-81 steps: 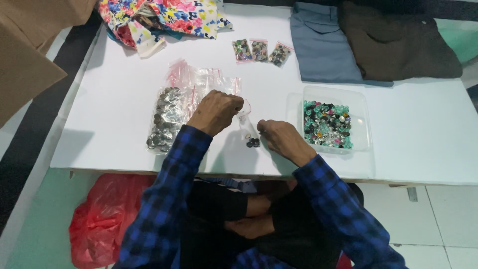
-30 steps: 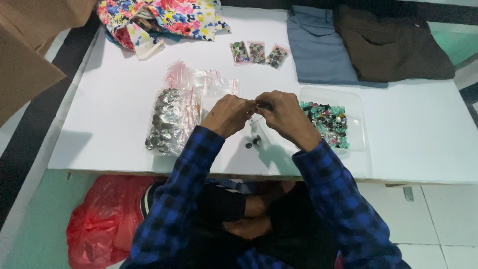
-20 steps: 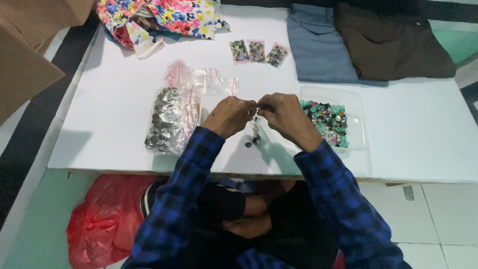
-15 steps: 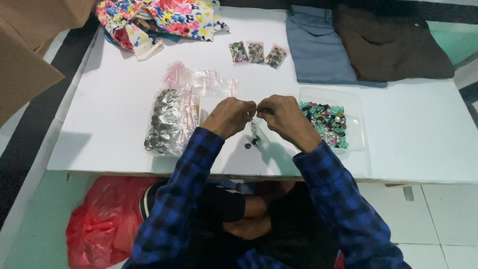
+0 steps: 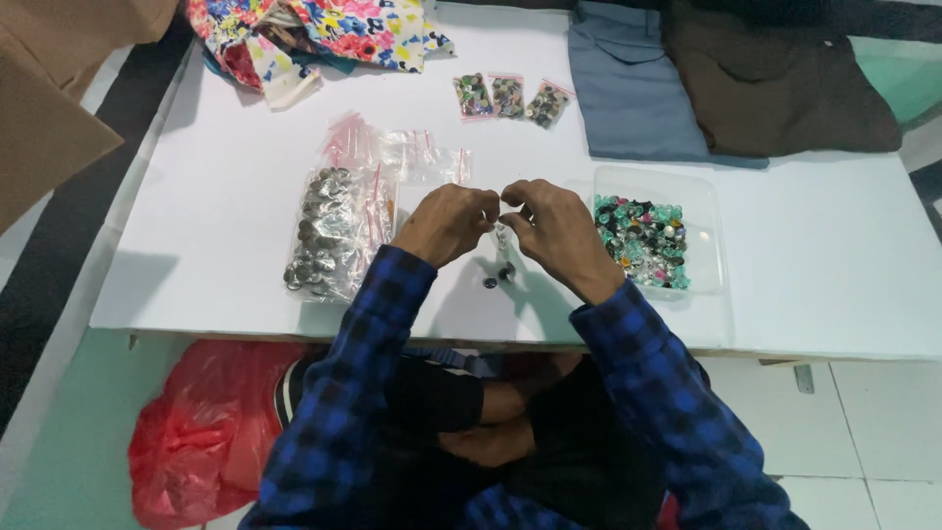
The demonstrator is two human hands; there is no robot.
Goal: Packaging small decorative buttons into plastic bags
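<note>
My left hand (image 5: 449, 222) and my right hand (image 5: 552, 228) are raised together over the white table (image 5: 196, 226), each pinching the top edge of a small clear zip bag (image 5: 501, 238) that hangs between them. A few dark buttons (image 5: 498, 276) lie on the table just below the bag. To the right stands a clear plastic tray (image 5: 705, 211) holding several green, black and pink buttons. To the left lies a clear bag of metal buttons (image 5: 328, 235).
Several empty small zip bags (image 5: 397, 157) lie behind my hands. Three small filled button bags (image 5: 510, 98) sit farther back. Floral fabric (image 5: 314, 29) is at the back left, blue cloth (image 5: 633, 83) and brown cloth (image 5: 775, 79) at the back right. A red plastic bag (image 5: 196, 432) lies on the floor.
My hands rose from the table and came together, both now gripping the small clear bag. Over the last second they have barely moved.
</note>
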